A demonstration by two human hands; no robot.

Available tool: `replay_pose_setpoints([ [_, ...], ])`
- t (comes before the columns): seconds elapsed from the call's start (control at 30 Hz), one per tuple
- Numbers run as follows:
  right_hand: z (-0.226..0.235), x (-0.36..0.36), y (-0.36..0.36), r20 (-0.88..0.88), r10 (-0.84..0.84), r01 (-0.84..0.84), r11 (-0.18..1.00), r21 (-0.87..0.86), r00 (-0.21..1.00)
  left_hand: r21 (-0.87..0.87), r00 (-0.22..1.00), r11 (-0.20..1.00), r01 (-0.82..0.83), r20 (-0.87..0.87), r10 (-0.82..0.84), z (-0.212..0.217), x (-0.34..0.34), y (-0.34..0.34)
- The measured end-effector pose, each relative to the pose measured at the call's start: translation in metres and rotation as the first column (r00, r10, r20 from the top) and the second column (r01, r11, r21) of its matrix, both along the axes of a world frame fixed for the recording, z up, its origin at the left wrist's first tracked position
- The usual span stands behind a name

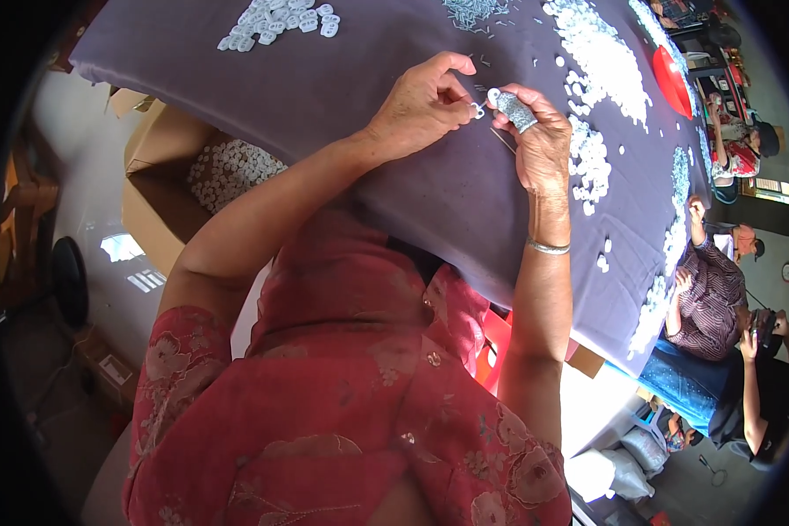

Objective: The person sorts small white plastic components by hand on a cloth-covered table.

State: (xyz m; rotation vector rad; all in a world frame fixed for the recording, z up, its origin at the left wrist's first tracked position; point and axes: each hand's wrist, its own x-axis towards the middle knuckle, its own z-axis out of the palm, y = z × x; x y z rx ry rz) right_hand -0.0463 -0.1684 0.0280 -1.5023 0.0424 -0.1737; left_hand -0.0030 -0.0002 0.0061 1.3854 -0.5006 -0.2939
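Soft daylight, glare at lower right, dark fisheye rim bending edges

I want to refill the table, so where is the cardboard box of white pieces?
In the head view, the cardboard box sits on the floor at the person's left, beside the purple-covered table edge.

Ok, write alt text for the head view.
Two bare hands meet over a purple cloth: the left hand pinches a small white piece, the right hand grips a grey bundle. White pieces lie in heaps; a box sits below.
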Motion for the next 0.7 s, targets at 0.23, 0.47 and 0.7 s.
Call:
replay_pose_setpoints([
  [0.23,-0.0031,0.0001,-0.0017,0.027,0.000,0.002,0.997,-0.080,1.000,0.000,1.000,1.000,0.010,0.009,-0.010,-0.0018,0.0008,0.0002],
  [0.47,-0.0012,-0.0010,0.0016,0.006,-0.033,0.033,0.987,-0.157,0.999,0.018,1.000,1.000,0.007,0.026,-0.007,-0.0031,0.0011,-0.0004],
  [0.7,-0.0018,-0.0015,0.0041,0.021,0.013,-0.007,0.963,-0.269,1.000,0.004,0.999,1.000,-0.011,0.034,0.011,-0.0045,0.0012,-0.0007],
])
